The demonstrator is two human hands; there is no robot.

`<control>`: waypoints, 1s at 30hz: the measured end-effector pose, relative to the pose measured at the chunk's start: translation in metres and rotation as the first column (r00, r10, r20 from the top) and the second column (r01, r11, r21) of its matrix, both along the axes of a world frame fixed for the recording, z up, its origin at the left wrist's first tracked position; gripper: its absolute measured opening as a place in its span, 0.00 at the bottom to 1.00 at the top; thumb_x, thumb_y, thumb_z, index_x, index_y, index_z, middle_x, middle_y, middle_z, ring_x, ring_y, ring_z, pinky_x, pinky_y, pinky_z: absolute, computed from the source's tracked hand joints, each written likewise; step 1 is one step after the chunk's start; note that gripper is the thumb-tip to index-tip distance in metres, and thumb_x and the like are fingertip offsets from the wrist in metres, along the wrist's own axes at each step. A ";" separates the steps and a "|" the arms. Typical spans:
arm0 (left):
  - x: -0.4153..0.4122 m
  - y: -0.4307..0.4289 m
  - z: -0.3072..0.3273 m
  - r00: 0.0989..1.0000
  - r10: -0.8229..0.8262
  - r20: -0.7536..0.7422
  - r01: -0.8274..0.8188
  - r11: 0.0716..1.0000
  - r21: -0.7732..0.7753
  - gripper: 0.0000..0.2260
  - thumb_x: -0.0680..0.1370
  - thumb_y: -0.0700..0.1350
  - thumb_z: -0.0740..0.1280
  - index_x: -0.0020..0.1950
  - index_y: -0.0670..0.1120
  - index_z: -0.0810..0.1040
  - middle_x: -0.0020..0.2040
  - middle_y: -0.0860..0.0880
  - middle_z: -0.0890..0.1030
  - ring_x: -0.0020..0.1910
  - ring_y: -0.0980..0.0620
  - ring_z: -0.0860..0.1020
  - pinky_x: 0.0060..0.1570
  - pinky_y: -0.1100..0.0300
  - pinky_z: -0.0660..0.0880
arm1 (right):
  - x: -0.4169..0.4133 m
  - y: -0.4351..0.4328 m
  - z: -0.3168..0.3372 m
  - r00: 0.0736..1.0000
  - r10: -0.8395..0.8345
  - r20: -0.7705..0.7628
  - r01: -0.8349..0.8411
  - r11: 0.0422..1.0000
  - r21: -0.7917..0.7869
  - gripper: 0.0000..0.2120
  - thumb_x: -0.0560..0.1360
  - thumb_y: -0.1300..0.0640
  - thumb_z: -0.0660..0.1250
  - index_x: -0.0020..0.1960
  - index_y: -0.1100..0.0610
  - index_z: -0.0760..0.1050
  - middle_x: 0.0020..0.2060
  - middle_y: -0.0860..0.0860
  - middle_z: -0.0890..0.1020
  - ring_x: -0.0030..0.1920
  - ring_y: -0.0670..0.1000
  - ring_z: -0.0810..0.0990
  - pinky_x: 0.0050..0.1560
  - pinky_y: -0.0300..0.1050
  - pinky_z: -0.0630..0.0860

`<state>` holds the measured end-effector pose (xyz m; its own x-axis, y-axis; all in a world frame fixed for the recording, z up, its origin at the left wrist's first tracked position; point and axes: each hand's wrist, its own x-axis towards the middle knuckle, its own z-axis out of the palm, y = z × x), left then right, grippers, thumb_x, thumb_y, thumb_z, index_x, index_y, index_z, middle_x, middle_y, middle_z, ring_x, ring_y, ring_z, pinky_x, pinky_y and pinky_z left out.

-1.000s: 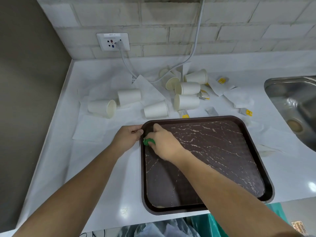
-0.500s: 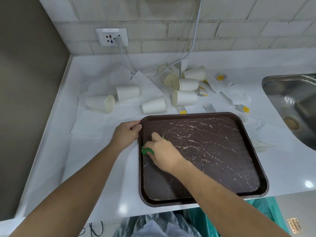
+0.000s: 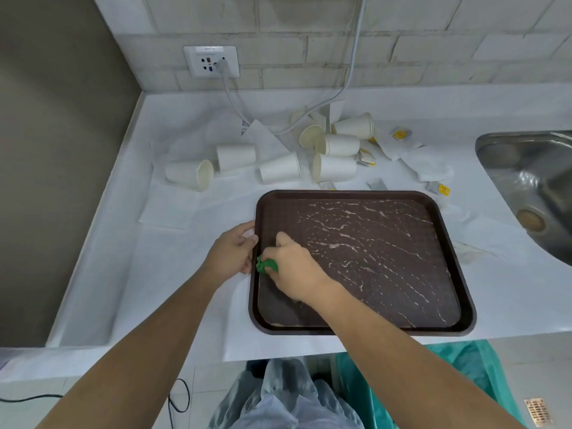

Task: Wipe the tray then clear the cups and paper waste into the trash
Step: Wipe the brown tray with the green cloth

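Our right grip (image 3: 292, 267) pinches the green cloth (image 3: 266, 266); our left grip (image 3: 230, 253) holds the tray (image 3: 464, 289) rim. If that slips, wiping could shove it off the tabletop (image 3: 154, 274).

Bright, even overhead light, glare on the counter (image 3: 510, 292), wide-angle bending at the edges

Tipped white paper cups (image 3: 280, 167) and crumpled white paper napkins (image 3: 433, 168) crowded the white counter (image 3: 123, 274) behind the dark brown marbled plastic tray (image 3: 365, 194); open room lay left of it.
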<state>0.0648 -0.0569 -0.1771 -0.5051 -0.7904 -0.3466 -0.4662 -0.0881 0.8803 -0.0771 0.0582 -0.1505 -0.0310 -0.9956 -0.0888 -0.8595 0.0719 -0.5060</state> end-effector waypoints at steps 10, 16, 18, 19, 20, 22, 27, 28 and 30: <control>0.000 -0.003 -0.002 0.999 -0.046 -0.009 0.047 0.998 0.034 0.19 0.84 0.47 0.66 0.74 0.58 0.73 0.34 0.44 0.82 0.29 0.48 0.81 0.30 0.57 0.78 | -0.008 -0.027 0.007 0.993 -0.109 -0.048 0.109 0.994 -0.008 0.09 0.79 0.60 0.65 0.58 0.56 0.78 0.57 0.55 0.68 0.44 0.60 0.78 0.44 0.49 0.75; -0.002 0.002 -0.008 0.999 0.039 -0.022 -0.040 0.998 -0.044 0.16 0.82 0.48 0.68 0.70 0.57 0.79 0.30 0.45 0.81 0.25 0.48 0.78 0.27 0.58 0.76 | 0.007 0.026 0.004 0.996 0.093 0.000 -0.093 0.995 0.034 0.08 0.77 0.59 0.68 0.55 0.54 0.81 0.48 0.48 0.62 0.40 0.59 0.76 0.42 0.52 0.79; -0.003 0.005 -0.010 0.998 0.067 -0.008 -0.068 0.992 -0.108 0.14 0.82 0.49 0.68 0.66 0.59 0.81 0.29 0.47 0.80 0.24 0.49 0.78 0.28 0.60 0.76 | 0.011 0.041 0.004 0.987 0.159 0.023 -0.160 0.986 0.055 0.09 0.77 0.57 0.69 0.57 0.52 0.81 0.47 0.47 0.60 0.39 0.57 0.75 0.42 0.53 0.79; -0.004 0.007 -0.010 0.997 0.076 0.005 -0.074 0.987 -0.145 0.13 0.81 0.50 0.68 0.65 0.60 0.81 0.28 0.48 0.80 0.23 0.49 0.77 0.28 0.61 0.75 | 0.011 0.042 0.005 0.986 0.168 0.017 -0.169 0.984 0.055 0.09 0.77 0.57 0.69 0.57 0.52 0.81 0.47 0.47 0.60 0.38 0.56 0.74 0.41 0.54 0.79; -0.005 0.009 -0.010 0.997 0.079 0.019 -0.075 0.981 -0.177 0.13 0.81 0.50 0.68 0.65 0.60 0.81 0.28 0.49 0.79 0.23 0.50 0.77 0.28 0.61 0.75 | 0.010 0.039 0.006 0.987 0.159 0.003 -0.159 0.986 0.045 0.09 0.77 0.56 0.69 0.57 0.52 0.81 0.47 0.47 0.61 0.38 0.56 0.73 0.41 0.55 0.79; -0.007 0.012 -0.010 0.996 0.064 0.055 -0.050 0.972 -0.229 0.14 0.82 0.52 0.66 0.67 0.59 0.80 0.28 0.50 0.80 0.24 0.51 0.78 0.30 0.59 0.76 | 0.008 0.028 0.009 0.995 0.092 -0.022 -0.092 0.996 0.005 0.08 0.78 0.57 0.68 0.56 0.54 0.80 0.48 0.50 0.64 0.38 0.56 0.73 0.41 0.55 0.79; -0.012 0.013 -0.007 0.986 0.056 0.158 0.002 0.938 -0.348 0.15 0.83 0.54 0.62 0.69 0.55 0.78 0.29 0.51 0.81 0.28 0.51 0.81 0.39 0.54 0.81 | 0.008 0.014 0.015 0.999 -0.016 -0.052 0.016 1.000 0.010 0.09 0.77 0.59 0.67 0.57 0.55 0.79 0.53 0.54 0.67 0.43 0.62 0.77 0.44 0.55 0.78; -0.013 0.014 -0.007 0.982 0.066 0.176 0.005 0.927 -0.374 0.15 0.83 0.54 0.62 0.69 0.54 0.78 0.29 0.51 0.81 0.30 0.51 0.81 0.39 0.54 0.80 | 0.010 0.019 0.014 0.999 0.011 -0.045 -0.009 0.999 0.032 0.09 0.77 0.59 0.67 0.57 0.54 0.79 0.52 0.53 0.67 0.43 0.62 0.77 0.44 0.56 0.79; -0.014 0.015 -0.007 0.974 0.086 0.209 0.011 0.907 -0.422 0.15 0.83 0.54 0.61 0.68 0.53 0.78 0.30 0.50 0.80 0.32 0.51 0.80 0.40 0.55 0.79 | 0.014 0.034 0.013 0.994 0.113 -0.010 -0.112 0.991 0.079 0.10 0.77 0.58 0.68 0.58 0.53 0.80 0.49 0.50 0.64 0.43 0.60 0.76 0.45 0.54 0.79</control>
<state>0.0506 -0.0416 -0.1846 -0.4223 -0.9031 -0.0782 -0.6538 0.2438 0.7163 -0.0636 0.0924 -0.1372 0.0787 -0.9829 -0.1667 -0.8713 0.0135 -0.4905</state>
